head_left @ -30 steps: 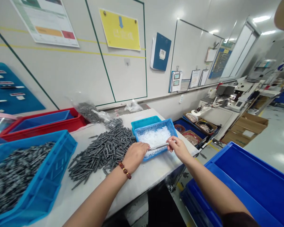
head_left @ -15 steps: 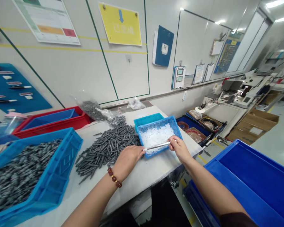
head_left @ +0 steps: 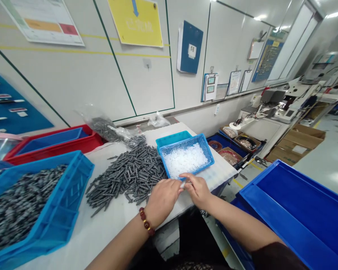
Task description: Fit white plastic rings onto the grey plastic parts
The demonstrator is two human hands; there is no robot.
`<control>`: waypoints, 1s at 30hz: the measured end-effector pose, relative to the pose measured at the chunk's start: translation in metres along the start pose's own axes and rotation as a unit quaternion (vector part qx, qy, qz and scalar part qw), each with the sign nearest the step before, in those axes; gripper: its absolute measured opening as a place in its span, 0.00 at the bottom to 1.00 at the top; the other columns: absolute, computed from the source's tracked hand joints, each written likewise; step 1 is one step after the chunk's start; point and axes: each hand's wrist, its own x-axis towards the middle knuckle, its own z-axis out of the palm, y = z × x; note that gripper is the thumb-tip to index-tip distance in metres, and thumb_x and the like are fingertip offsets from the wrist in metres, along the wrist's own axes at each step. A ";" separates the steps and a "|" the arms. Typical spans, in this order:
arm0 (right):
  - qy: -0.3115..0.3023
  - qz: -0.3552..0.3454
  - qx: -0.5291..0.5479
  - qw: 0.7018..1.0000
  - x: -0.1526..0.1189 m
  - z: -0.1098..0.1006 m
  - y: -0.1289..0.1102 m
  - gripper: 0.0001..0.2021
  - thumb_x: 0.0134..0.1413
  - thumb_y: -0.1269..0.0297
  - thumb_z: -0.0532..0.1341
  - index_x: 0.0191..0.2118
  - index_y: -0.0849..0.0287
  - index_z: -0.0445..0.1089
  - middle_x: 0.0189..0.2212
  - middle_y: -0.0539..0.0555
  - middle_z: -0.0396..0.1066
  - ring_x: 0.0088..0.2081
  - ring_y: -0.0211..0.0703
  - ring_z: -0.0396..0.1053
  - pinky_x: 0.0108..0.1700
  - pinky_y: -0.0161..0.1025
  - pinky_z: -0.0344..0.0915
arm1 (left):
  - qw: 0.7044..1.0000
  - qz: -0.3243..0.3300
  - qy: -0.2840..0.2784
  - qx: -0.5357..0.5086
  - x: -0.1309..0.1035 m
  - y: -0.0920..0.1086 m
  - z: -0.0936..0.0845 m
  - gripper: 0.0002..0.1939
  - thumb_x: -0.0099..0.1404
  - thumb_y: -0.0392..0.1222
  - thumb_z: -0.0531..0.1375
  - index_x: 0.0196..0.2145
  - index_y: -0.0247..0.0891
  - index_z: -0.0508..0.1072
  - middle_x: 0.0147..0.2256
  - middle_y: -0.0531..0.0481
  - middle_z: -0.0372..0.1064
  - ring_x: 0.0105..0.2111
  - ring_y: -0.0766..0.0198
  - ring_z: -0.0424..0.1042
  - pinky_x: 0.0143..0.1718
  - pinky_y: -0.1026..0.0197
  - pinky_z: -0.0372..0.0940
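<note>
My left hand (head_left: 165, 198), with a beaded bracelet at the wrist, is closed, its fingertips pressed up to those of my right hand (head_left: 198, 192). A small whitish piece (head_left: 183, 184) shows between the pinched fingertips; the rest of it is hidden by the fingers. Just beyond both hands sits a blue basket (head_left: 210, 152) filled with small white translucent pieces (head_left: 186, 159). It rests partly against a teal tray (head_left: 173, 138) behind it. Left of the basket spreads a pile of dark grey pen-like parts (head_left: 132, 170) on the white table covering (head_left: 124, 232).
At the left stands a large blue bin (head_left: 70, 210) full of grey parts. Behind it are a red bin (head_left: 97, 142) and clear plastic bags (head_left: 157, 120) along the wall. Large dark-blue trays (head_left: 295, 213) stand to the right, past the table's edge.
Half a second ago a slim silver rod stretched between my hands over the basket's near edge. Now both hands are together, nearer to me, and the rod's length is out of sight.
</note>
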 end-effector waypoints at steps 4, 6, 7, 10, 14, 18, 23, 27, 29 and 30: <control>-0.037 0.002 -0.004 0.999 -0.005 0.014 -0.003 0.22 0.61 0.52 0.46 0.54 0.55 0.63 0.37 0.57 0.73 0.36 0.47 0.70 0.39 0.40 0.64 | 1.000 0.003 0.005 -0.012 -0.002 0.005 0.012 0.15 0.69 0.37 0.44 0.33 0.37 0.69 0.30 0.47 0.71 0.33 0.58 0.71 0.36 0.56 0.63; -0.052 0.027 0.038 0.998 -0.005 0.016 -0.002 0.20 0.61 0.53 0.46 0.53 0.54 0.64 0.36 0.55 0.74 0.36 0.45 0.70 0.40 0.39 0.64 | 0.999 -0.018 0.007 -0.030 -0.002 0.005 0.017 0.13 0.67 0.37 0.46 0.34 0.37 0.69 0.31 0.46 0.71 0.33 0.58 0.71 0.37 0.55 0.64; -0.054 0.047 0.070 0.995 -0.004 0.016 -0.001 0.20 0.61 0.54 0.46 0.52 0.54 0.65 0.34 0.54 0.74 0.34 0.43 0.70 0.38 0.38 0.65 | 0.999 -0.028 0.012 -0.042 -0.002 0.005 0.018 0.11 0.67 0.38 0.47 0.35 0.37 0.68 0.32 0.46 0.71 0.33 0.57 0.71 0.37 0.54 0.65; -0.042 0.126 0.171 0.976 0.002 0.005 0.010 0.18 0.59 0.53 0.49 0.47 0.56 0.69 0.24 0.50 0.70 0.25 0.39 0.67 0.31 0.36 0.65 | 0.996 -0.036 0.065 -0.056 -0.001 0.006 0.014 0.13 0.64 0.42 0.53 0.45 0.35 0.65 0.41 0.41 0.70 0.43 0.52 0.69 0.44 0.49 0.64; 0.101 0.201 0.188 0.956 0.016 -0.037 0.036 0.18 0.55 0.49 0.51 0.34 0.58 0.69 0.19 0.48 0.66 0.21 0.37 0.64 0.27 0.35 0.63 | 0.986 -0.027 0.156 -0.044 -0.005 0.003 0.007 0.22 0.63 0.42 0.54 0.55 0.37 0.57 0.54 0.38 0.59 0.57 0.49 0.55 0.55 0.44 0.55; 0.242 0.225 0.051 0.942 0.031 -0.080 0.062 0.16 0.52 0.51 0.51 0.31 0.58 0.66 0.20 0.49 0.66 0.22 0.38 0.63 0.27 0.35 0.62 | 0.984 -0.030 0.163 -0.069 -0.014 -0.006 0.014 0.21 0.64 0.40 0.53 0.55 0.39 0.58 0.52 0.40 0.61 0.55 0.50 0.57 0.54 0.46 0.57; 0.248 0.231 0.010 0.941 0.038 -0.090 0.079 0.15 0.51 0.53 0.50 0.28 0.58 0.66 0.19 0.50 0.67 0.21 0.39 0.63 0.27 0.35 0.61 | 0.986 -0.018 0.151 -0.065 -0.020 -0.009 0.028 0.20 0.65 0.39 0.52 0.54 0.40 0.59 0.52 0.41 0.62 0.54 0.51 0.58 0.52 0.47 0.60; 0.250 0.235 0.002 0.939 0.038 -0.085 0.085 0.15 0.50 0.53 0.50 0.28 0.58 0.66 0.18 0.50 0.67 0.21 0.40 0.64 0.26 0.36 0.60 | 0.987 -0.008 0.150 -0.050 -0.022 -0.010 0.029 0.18 0.65 0.39 0.52 0.53 0.40 0.60 0.52 0.41 0.62 0.54 0.51 0.59 0.50 0.48 0.62; 0.250 0.236 0.003 0.939 0.039 -0.085 0.085 0.14 0.50 0.53 0.51 0.28 0.57 0.66 0.18 0.50 0.67 0.21 0.40 0.64 0.26 0.36 0.60 | 0.988 -0.006 0.148 -0.047 -0.023 -0.011 0.030 0.18 0.64 0.39 0.53 0.53 0.39 0.61 0.51 0.41 0.62 0.54 0.51 0.59 0.50 0.48 0.62; 0.251 0.237 0.004 0.939 0.039 -0.084 0.086 0.14 0.50 0.53 0.51 0.28 0.57 0.66 0.18 0.50 0.67 0.21 0.40 0.65 0.26 0.36 0.61 | 0.988 -0.006 0.147 -0.047 -0.023 -0.012 0.031 0.18 0.64 0.38 0.52 0.53 0.39 0.61 0.51 0.41 0.62 0.54 0.51 0.59 0.50 0.47 0.62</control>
